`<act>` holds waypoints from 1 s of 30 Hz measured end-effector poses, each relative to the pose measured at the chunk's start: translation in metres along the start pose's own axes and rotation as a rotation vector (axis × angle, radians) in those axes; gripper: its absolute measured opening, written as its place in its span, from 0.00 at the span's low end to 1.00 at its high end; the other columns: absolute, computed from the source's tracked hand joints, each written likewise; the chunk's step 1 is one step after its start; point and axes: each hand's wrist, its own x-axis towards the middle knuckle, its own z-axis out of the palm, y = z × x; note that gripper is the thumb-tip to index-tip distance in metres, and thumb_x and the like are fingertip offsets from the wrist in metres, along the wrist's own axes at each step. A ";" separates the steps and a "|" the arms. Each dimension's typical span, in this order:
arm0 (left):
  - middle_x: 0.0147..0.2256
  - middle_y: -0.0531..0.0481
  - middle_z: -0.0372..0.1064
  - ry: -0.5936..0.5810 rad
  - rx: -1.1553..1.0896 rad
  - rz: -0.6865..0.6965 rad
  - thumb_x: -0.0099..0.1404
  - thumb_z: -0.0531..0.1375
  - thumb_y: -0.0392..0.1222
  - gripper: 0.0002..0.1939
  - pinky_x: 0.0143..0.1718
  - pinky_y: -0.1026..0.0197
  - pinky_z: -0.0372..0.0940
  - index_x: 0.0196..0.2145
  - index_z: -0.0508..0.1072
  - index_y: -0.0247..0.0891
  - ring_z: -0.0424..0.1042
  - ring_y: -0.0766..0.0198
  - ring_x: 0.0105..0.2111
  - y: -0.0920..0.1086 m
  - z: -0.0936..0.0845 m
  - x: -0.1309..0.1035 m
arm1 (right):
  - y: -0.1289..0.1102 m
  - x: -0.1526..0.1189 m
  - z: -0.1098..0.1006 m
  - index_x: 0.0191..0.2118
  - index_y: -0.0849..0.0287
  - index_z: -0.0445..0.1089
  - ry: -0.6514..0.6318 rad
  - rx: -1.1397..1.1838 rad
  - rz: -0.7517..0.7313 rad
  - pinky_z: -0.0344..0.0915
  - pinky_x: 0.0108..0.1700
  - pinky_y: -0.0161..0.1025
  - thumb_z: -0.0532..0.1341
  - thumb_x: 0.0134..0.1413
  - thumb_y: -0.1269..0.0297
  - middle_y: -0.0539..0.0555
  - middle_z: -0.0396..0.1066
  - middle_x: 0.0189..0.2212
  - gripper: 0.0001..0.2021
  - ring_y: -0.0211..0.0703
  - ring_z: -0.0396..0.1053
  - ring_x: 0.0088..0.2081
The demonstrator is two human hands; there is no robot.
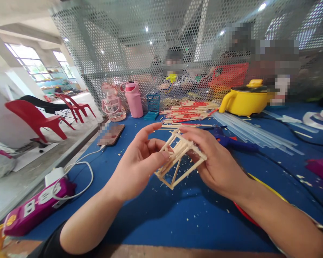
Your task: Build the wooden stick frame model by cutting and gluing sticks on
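Bare forearms (88,218) stretch over the blue table (156,229), left hand (140,157) pinching a stick frame (181,149) above it, right hand (214,157) probably too, fingertips hidden; looks light, brittle, best held by thick middle bars (177,154).

Stick frame (181,149) part-hidden, exact shape uncertain

A grey perforated metal screen (97,50) backs the blue-topped bench (150,225); leftward, red plastic chairs (28,114) stand on pale floor (70,135), bright rectangular windows (24,55) beyond.
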 end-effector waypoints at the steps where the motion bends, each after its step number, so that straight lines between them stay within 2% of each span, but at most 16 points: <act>1: 0.28 0.55 0.71 -0.002 0.009 -0.006 0.59 0.62 0.32 0.25 0.28 0.68 0.64 0.53 0.61 0.39 0.69 0.70 0.26 0.000 0.000 0.000 | 0.000 0.000 0.000 0.54 0.58 0.58 -0.003 -0.002 -0.003 0.60 0.59 0.44 0.54 0.61 0.70 0.61 0.63 0.56 0.16 0.43 0.61 0.58; 6: 0.27 0.56 0.70 0.003 0.099 -0.014 0.59 0.63 0.32 0.26 0.26 0.70 0.62 0.53 0.59 0.40 0.68 0.72 0.25 0.005 0.002 -0.001 | 0.000 0.000 0.001 0.54 0.55 0.58 -0.011 -0.002 -0.008 0.62 0.58 0.48 0.54 0.60 0.71 0.61 0.63 0.56 0.17 0.46 0.61 0.58; 16: 0.28 0.55 0.72 -0.028 0.100 -0.015 0.57 0.65 0.31 0.28 0.26 0.70 0.64 0.53 0.61 0.39 0.70 0.71 0.26 0.008 -0.003 0.001 | 0.001 0.000 0.002 0.55 0.54 0.57 -0.002 -0.003 0.007 0.62 0.58 0.48 0.54 0.59 0.73 0.60 0.63 0.57 0.19 0.46 0.62 0.58; 21: 0.27 0.56 0.73 0.019 0.141 0.016 0.57 0.66 0.33 0.27 0.25 0.71 0.64 0.52 0.62 0.40 0.69 0.72 0.25 0.005 0.000 -0.002 | 0.001 0.000 0.003 0.56 0.55 0.57 0.003 0.013 0.024 0.60 0.60 0.45 0.54 0.60 0.73 0.59 0.63 0.56 0.19 0.44 0.61 0.59; 26: 0.28 0.55 0.74 0.093 0.200 0.082 0.57 0.66 0.35 0.27 0.28 0.69 0.68 0.53 0.63 0.42 0.72 0.70 0.27 -0.001 0.005 -0.004 | 0.000 -0.002 0.002 0.57 0.54 0.56 0.006 0.015 0.033 0.61 0.59 0.47 0.54 0.61 0.70 0.59 0.63 0.56 0.19 0.45 0.61 0.58; 30: 0.35 0.51 0.77 0.050 0.157 0.097 0.58 0.66 0.36 0.31 0.37 0.63 0.70 0.57 0.61 0.45 0.76 0.63 0.35 0.001 0.000 -0.005 | 0.003 -0.004 0.000 0.58 0.52 0.56 0.023 0.007 0.059 0.61 0.59 0.49 0.54 0.61 0.70 0.58 0.63 0.57 0.21 0.47 0.61 0.58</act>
